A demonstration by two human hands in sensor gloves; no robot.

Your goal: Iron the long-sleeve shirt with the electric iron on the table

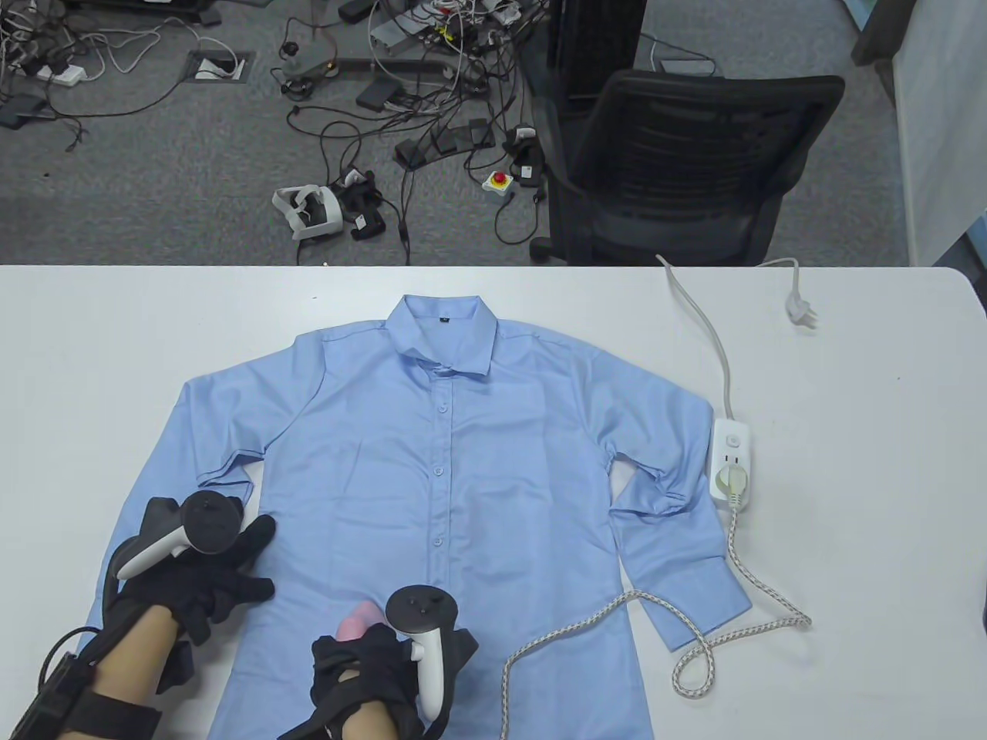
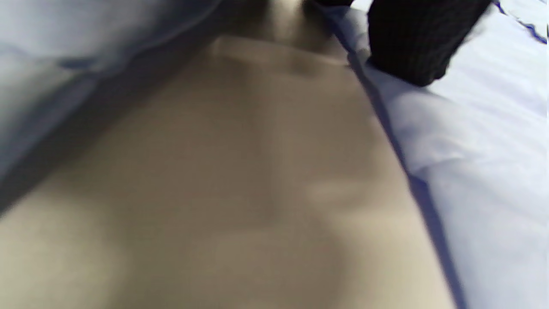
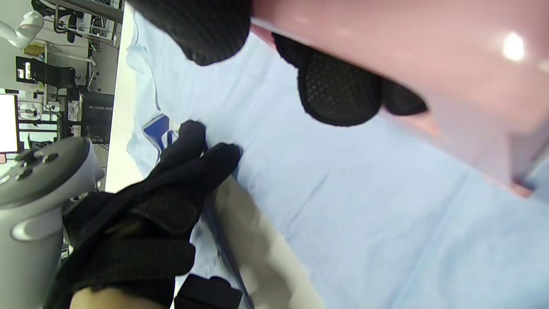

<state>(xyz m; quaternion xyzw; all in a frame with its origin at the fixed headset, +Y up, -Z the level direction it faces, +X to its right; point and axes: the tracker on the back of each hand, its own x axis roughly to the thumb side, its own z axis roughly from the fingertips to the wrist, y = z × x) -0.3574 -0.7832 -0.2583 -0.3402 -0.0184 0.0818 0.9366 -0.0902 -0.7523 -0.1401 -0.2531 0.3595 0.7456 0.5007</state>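
Note:
A light blue long-sleeve shirt [image 1: 463, 462] lies spread face up on the white table [image 1: 116, 347], collar at the far side. My right hand [image 1: 370, 671] grips the pink iron [image 1: 356, 620] by its handle on the shirt's lower front; the iron [image 3: 429, 64] fills the top of the right wrist view with my fingers [image 3: 339, 94] wrapped around it. My left hand [image 1: 216, 578] rests flat on the shirt's left edge beside the left sleeve, fingers spread. In the left wrist view a fingertip [image 2: 411, 47] presses the shirt's edge [image 2: 472, 150].
The iron's braided cord [image 1: 655, 609] loops over the shirt's right sleeve to a white power strip [image 1: 731, 462], whose own cable and unplugged plug [image 1: 802, 312] lie at the far right. A black office chair [image 1: 678, 169] stands beyond the table.

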